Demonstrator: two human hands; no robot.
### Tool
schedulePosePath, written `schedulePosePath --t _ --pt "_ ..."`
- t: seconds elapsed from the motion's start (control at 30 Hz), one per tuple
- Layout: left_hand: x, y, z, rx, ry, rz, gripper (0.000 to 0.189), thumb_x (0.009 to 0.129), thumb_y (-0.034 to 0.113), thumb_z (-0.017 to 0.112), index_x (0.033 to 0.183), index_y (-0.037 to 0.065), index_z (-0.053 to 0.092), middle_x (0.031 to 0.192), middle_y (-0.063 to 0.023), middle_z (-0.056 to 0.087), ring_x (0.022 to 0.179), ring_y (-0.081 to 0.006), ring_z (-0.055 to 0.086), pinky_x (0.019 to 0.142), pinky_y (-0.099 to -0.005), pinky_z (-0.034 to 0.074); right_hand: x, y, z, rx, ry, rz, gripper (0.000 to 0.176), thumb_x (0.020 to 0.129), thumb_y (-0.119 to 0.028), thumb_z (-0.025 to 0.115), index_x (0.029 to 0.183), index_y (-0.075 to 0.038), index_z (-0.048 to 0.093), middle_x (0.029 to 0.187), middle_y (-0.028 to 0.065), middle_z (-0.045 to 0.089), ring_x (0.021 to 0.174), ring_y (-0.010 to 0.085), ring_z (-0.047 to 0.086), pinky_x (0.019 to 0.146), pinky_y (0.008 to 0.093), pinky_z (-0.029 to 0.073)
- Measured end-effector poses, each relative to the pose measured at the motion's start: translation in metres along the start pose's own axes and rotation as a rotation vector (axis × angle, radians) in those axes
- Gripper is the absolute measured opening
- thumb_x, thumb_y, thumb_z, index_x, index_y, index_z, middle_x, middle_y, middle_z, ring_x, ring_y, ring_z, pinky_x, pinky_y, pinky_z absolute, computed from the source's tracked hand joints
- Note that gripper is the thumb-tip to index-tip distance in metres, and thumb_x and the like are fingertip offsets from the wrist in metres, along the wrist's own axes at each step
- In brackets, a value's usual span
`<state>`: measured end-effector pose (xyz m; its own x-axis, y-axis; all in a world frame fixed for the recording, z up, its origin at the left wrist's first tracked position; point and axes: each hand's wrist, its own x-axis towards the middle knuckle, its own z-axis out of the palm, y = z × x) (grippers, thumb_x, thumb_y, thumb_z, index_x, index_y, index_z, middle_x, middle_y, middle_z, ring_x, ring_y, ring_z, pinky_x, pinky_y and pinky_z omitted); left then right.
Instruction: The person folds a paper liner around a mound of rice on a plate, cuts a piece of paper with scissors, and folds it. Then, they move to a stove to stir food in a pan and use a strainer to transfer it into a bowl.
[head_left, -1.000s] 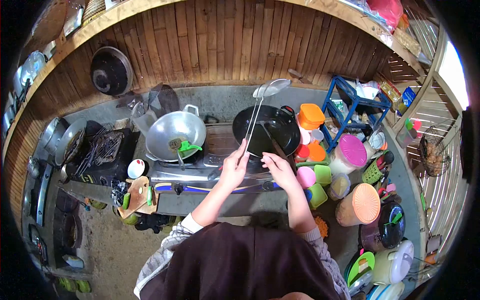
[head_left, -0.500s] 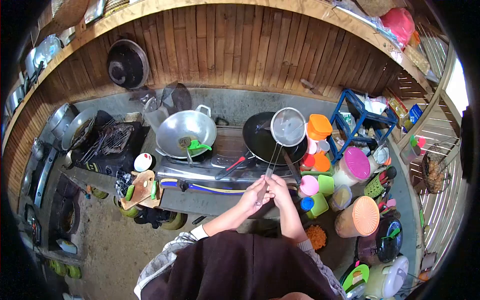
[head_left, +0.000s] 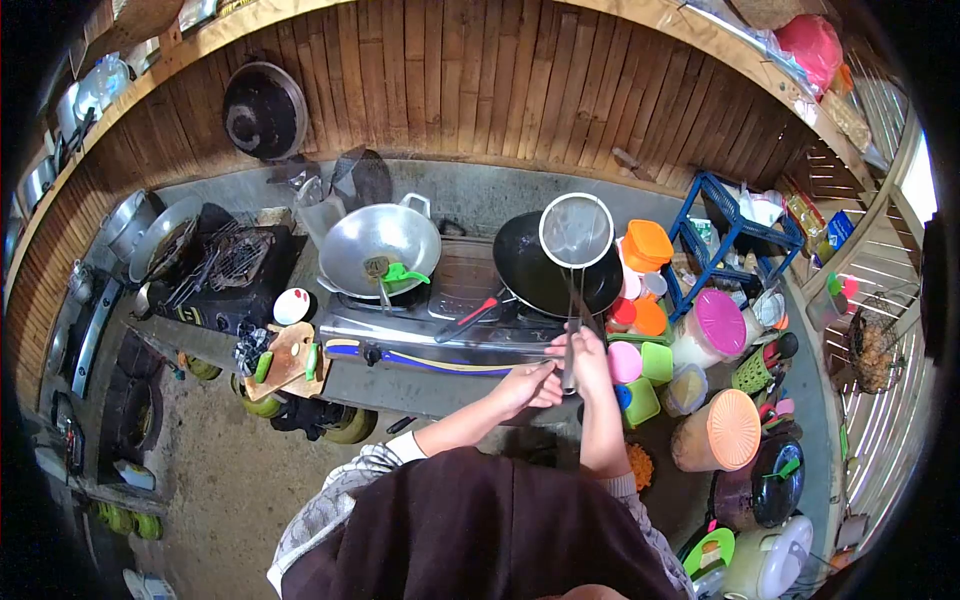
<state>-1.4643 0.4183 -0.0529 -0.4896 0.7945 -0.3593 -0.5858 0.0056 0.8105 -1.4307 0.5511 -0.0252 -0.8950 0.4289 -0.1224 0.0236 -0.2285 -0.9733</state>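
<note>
My right hand (head_left: 590, 362) is closed around the handle of a round wire-mesh strainer (head_left: 577, 232). The strainer's bowl is raised over the far part of a black frying pan (head_left: 522, 262) on the stove. My left hand (head_left: 528, 390) is just left of the handle's lower end, apart from it. Its fingers are loosely bent and spread, with nothing visible in them. Left of the pan, a silver wok (head_left: 350, 245) holds a ladle-like utensil (head_left: 377, 268) and a bright green utensil (head_left: 405, 273).
Plastic tubs and an orange-lidded container (head_left: 732, 430) crowd the right side, near a blue rack (head_left: 715, 240). A cutting board (head_left: 290, 372) with green vegetables lies left of the stove (head_left: 450, 345). A charred grill (head_left: 240, 262) stands farther left.
My left hand has come off the strainer handle and moved slightly left. My right hand has shifted up and right, now holding the strainer alone.
</note>
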Motion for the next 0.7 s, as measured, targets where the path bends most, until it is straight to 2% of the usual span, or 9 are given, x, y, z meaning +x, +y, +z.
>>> schedulePosePath --t 0.07,0.13,0.23,0.27,0.37,0.5,0.6,0.67,0.7 --pt "-0.007 -0.010 -0.005 0.136 0.015 -0.062 0.035 0.088 0.038 0.046 0.083 0.005 0.055 0.069 -0.0054 0.060 0.059 -0.0133 0.060 0.054 -0.0232 0.046 -0.004 -0.023 -0.006 -0.132 0.080 0.036 0.024 0.092 -0.017 0.032 0.111 -0.006 0.042 0.077 0.0042 0.051 0.055 0.0120 0.052 0.042 0.0249 0.044" --pt "-0.010 -0.025 -0.015 0.149 0.040 -0.072 0.034 0.089 0.037 0.046 0.083 0.004 0.055 0.062 -0.0027 0.057 0.047 -0.0093 0.052 0.043 -0.0189 0.040 -0.008 -0.039 -0.015 -0.285 0.143 0.003 0.017 0.093 -0.017 0.033 0.097 -0.005 0.045 0.076 0.0033 0.050 0.054 0.0139 0.050 0.051 0.0257 0.044" --pt "-0.016 -0.038 -0.033 0.076 0.116 0.040 0.032 0.090 0.033 0.046 0.083 0.003 0.054 0.053 -0.0005 0.051 0.036 -0.0063 0.039 0.033 -0.0184 0.028 0.011 -0.031 -0.054 -0.635 0.243 -0.272 0.026 0.088 -0.016 0.043 0.107 -0.001 0.053 0.064 0.0063 0.051 0.062 0.0167 0.052 0.061 0.0281 0.042" --pt "-0.017 -0.043 -0.041 0.077 0.111 0.036 0.032 0.090 0.033 0.046 0.083 0.003 0.054 0.053 -0.0005 0.051 0.036 -0.0063 0.039 0.033 -0.0184 0.028 0.015 -0.033 -0.064 -0.646 0.251 -0.255 0.030 0.087 -0.015 0.045 0.114 -0.002 0.051 0.064 0.0088 0.053 0.062 0.0171 0.054 0.061 0.0290 0.043" --pt "-0.021 -0.047 -0.063 0.038 0.144 0.058 0.030 0.091 0.030 0.043 0.084 0.003 0.053 0.044 0.0021 0.039 0.031 -0.0061 0.025 0.030 -0.0221 0.018 -0.009 -0.075 -0.051 -0.841 0.374 -0.577 0.030 0.086 -0.013 0.047 0.114 -0.003 0.052 0.067 0.0140 0.057 0.059 0.0201 0.056 0.060 0.0316 0.045" --pt "-0.025 -0.046 -0.076 -0.078 0.195 0.036 0.028 0.091 0.029 0.042 0.085 0.004 0.054 0.044 0.0033 0.034 0.033 -0.0067 0.026 0.032 -0.0226 0.019 -0.002 -0.058 -0.057 -0.725 0.414 -0.474 0.030 0.085 -0.015 0.050 0.113 -0.004 0.054 0.070 0.0155 0.059 0.059 0.0222 0.056 0.060 0.0313 0.045" --pt "-0.025 -0.042 -0.075 -0.017 0.193 0.017 0.025 0.091 0.024 0.041 0.086 0.002 0.054 0.046 0.0041 0.033 0.035 -0.0066 0.027 0.033 -0.0231 0.020 0.014 -0.028 -0.071 -0.897 0.390 -0.578 0.030 0.084 -0.016 0.052 0.112 -0.006 0.055 0.074 0.0171 0.060 0.061 0.0252 0.057 0.060 0.0340 0.045" --pt "-0.024 -0.043 -0.075 0.030 0.185 0.041 0.021 0.090 0.020 0.042 0.093 0.003 0.052 0.051 0.0047 0.034 0.038 -0.0060 0.028 0.034 -0.0227 0.021 0.003 -0.033 -0.062 -0.837 0.424 -0.378 0.030 0.083 -0.018 0.053 0.111 -0.009 0.056 0.084 0.0205 0.061 0.071 0.0295 0.060 0.065 0.0357 0.046" --pt "-0.025 -0.043 -0.074 0.034 0.215 0.048 0.020 0.090 0.019 0.041 0.097 0.004 0.052 0.052 0.0038 0.034 0.038 -0.0068 0.029 0.035 -0.0229 0.022 0.008 -0.023 -0.065 -0.815 0.460 -0.412 0.030 0.083 -0.019 0.052 0.111 -0.011 0.056 0.086 0.0215 0.060 0.077 0.0310 0.061 0.068 0.0363 0.047"
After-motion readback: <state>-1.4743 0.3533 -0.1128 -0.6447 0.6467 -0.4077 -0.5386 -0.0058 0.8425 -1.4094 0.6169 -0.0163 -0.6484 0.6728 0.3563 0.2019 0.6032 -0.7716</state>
